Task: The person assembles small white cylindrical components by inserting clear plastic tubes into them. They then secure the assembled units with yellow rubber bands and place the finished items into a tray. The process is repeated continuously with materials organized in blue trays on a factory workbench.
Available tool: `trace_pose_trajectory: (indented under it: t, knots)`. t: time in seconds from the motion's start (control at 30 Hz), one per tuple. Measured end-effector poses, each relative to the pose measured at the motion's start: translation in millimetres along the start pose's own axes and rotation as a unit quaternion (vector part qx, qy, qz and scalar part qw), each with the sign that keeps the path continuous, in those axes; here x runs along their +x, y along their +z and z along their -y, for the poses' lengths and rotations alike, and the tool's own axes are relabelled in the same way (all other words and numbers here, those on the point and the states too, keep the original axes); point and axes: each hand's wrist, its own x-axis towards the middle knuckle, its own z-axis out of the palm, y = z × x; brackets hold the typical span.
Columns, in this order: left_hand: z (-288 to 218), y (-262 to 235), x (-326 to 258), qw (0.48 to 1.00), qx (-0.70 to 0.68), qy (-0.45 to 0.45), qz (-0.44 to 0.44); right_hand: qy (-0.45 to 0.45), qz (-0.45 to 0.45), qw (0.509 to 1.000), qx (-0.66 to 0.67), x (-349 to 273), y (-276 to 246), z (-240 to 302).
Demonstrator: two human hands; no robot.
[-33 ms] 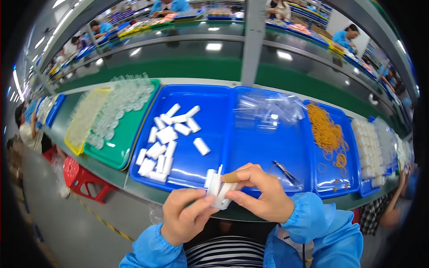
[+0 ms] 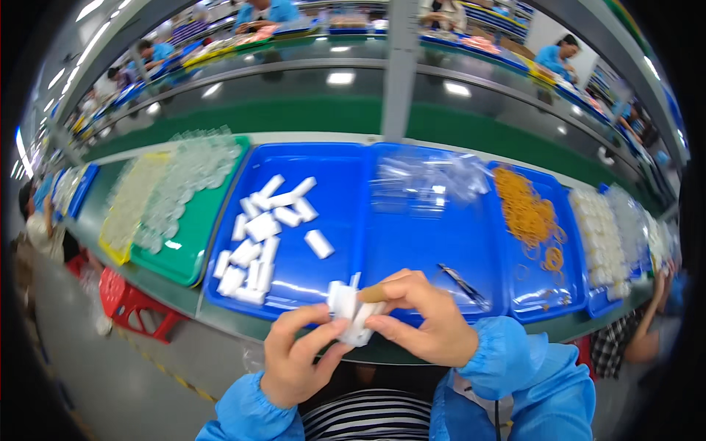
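Close in front of me, both hands grip a white plastic piece (image 2: 357, 331), made of two block-like halves with a gap between them and a thin stem sticking up. My left hand (image 2: 298, 356) pinches its left half between thumb and fingers. Opposite, my right hand (image 2: 430, 320) has thumb and forefinger on the right half; a tan cover sits on the forefinger. Fingers hide part of the piece. Beyond my left hand, several loose white blocks (image 2: 318, 244) lie in a blue tray (image 2: 334, 198). Dark tweezers (image 2: 463, 285) rest in a second blue tray (image 2: 412, 242) near my right hand.
Clear plastic bags (image 2: 426, 180) lie at the second tray's back. Farther right are orange rubber bands (image 2: 526, 209) in a tray and white parts (image 2: 596, 242). On the left, clear plastic cups (image 2: 184, 184) fill a green tray (image 2: 202, 253). A red stool (image 2: 136, 305) stands below.
The whole scene has shifted slightly left in the picture. The white piece's left half has turned a little in my fingers; both hands keep their hold.
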Motion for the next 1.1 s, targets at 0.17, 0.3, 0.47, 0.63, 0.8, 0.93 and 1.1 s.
trace_pose_trajectory:
  t: [0.17,0.3,0.47,0.63,0.8,0.93,1.1]
  knots:
    - [-21.2,21.5,15.2,0.975,-0.197,-0.064,0.081,-0.115,-0.056,0.982,-0.138,-16.2,-17.9,5.3]
    - [-35.8,48.1,27.6,0.969,-0.207,-0.08,0.108,-0.153,-0.085,0.967,-0.186,-35.5,-37.2,1.9]
    - [-40.4,60.0,34.0,0.954,-0.256,-0.114,0.107,-0.115,-0.103,0.954,-0.258,-47.6,-98.3,12.6]
    - [-45.5,58.2,30.8,0.928,-0.308,-0.196,0.079,0.025,-0.174,0.839,-0.515,-71.5,-198.1,-14.4]
    - [-44.4,61.9,27.5,0.884,-0.383,-0.256,0.081,0.023,-0.111,0.856,-0.504,-63.0,-193.0,-8.1]
    - [-46.7,65.7,23.6,0.869,-0.401,-0.275,0.088,-0.064,-0.017,0.861,-0.505,-16.4,-178.1,-16.7]
    - [-49.8,66.2,22.2,0.88,-0.385,-0.264,0.088,-0.123,-0.012,0.843,-0.523,63.2,-146.0,-53.8]
